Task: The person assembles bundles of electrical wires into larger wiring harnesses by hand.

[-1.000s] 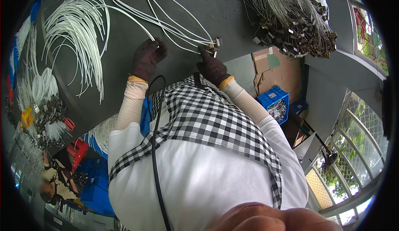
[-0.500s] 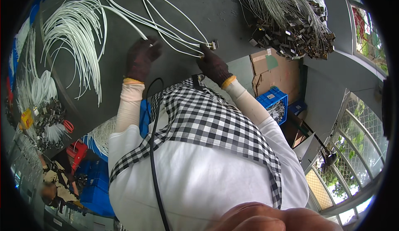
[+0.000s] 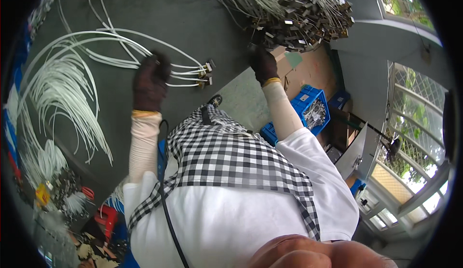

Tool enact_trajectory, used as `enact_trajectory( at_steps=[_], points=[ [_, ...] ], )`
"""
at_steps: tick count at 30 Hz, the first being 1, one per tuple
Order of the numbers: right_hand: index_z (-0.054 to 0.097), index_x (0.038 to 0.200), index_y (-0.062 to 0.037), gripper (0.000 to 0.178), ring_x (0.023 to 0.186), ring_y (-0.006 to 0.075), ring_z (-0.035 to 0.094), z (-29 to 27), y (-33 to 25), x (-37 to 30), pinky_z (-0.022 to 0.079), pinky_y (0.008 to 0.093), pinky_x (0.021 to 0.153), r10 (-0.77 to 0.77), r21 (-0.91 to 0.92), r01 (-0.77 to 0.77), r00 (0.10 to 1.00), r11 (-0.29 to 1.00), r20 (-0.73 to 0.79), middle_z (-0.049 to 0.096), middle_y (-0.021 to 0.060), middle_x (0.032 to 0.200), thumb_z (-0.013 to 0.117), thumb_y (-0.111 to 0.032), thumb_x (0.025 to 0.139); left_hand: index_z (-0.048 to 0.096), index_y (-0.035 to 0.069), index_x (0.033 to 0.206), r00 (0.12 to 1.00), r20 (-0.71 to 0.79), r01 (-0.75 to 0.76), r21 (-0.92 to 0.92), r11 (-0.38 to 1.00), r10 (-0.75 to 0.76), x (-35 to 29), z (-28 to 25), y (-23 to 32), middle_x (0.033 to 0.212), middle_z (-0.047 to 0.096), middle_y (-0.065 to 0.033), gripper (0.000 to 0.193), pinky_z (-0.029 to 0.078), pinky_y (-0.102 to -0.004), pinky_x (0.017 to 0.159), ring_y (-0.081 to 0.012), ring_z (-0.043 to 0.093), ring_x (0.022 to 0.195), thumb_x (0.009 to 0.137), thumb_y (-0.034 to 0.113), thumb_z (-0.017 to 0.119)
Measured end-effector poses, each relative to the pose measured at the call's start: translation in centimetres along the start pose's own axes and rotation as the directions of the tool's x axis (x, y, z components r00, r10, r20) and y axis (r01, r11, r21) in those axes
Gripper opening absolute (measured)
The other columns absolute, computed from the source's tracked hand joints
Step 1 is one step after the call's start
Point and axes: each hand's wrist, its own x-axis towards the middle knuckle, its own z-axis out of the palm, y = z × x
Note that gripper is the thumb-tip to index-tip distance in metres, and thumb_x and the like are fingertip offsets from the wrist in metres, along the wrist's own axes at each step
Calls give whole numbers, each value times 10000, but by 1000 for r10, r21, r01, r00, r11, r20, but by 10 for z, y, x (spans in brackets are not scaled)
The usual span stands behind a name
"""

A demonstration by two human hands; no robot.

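My left hand (image 3: pixel 152 82), in a dark knitted glove, is closed on a few white cables (image 3: pixel 118 37). Small metal-and-dark connectors (image 3: pixel 205 74) on the cables' ends stick out to its right, above the dark tabletop. Reaching far and right, my right hand (image 3: pixel 264 64), gloved alike, is at the near left edge of a large heap of cables with dark connector ends (image 3: pixel 301 24). Its fingertips merge with the dark connectors, so whether they grip one is hidden. A thick bundle of white cables (image 3: pixel 67 96) lies curved on the table to the left.
More cable bundles with connectors (image 3: pixel 62 191) lie at the near left, beside red-handled scissors (image 3: pixel 88 192). A red tool (image 3: pixel 107 219) is below them. To the right stand a blue crate (image 3: pixel 313 109) of small parts and a cardboard sheet (image 3: pixel 308 70). A black cord (image 3: pixel 169 210) hangs over my apron.
My right hand has let go of the cable ends and moved right to the connector heap. My left hand now grips the cables near their connectors. The view has shifted.
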Motion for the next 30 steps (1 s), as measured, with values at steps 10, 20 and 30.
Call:
enact_trajectory(
  at_steps=[10, 20, 30],
  points=[
    [591, 1260, -72, 617, 1132, 404, 568, -20, -82, -1, 445, 443, 978, -326, -203, 258, 803, 945, -499, 590, 205, 1273, 712, -460, 795, 625, 30, 1119, 952, 31, 301, 69, 951, -303, -20, 18, -58, 997, 676, -103, 187, 570, -348, 710, -239, 672, 878, 957, 122, 603],
    [630, 1201, 4, 579, 1095, 314, 613, -27, -117, 48, 461, 389, 941, 322, 464, -70, 810, 883, -490, 659, 186, 1195, 709, -426, 822, 621, 30, 1121, 949, 54, 306, 67, 950, -310, -20, 28, -67, 1011, 675, -123, 179, 564, -355, 734, -247, 670, 891, 965, 110, 588],
    [515, 1364, -160, 531, 1197, 297, 568, 77, 23, 167, 512, 442, 917, -17, -656, -262, 922, 708, -386, 566, 109, 1356, 648, -168, 850, 614, 23, 1112, 942, 62, 322, 112, 940, -330, -36, 33, -58, 971, 673, -115, 182, 568, -342, 724, -243, 668, 883, 967, 132, 595]
  ],
)
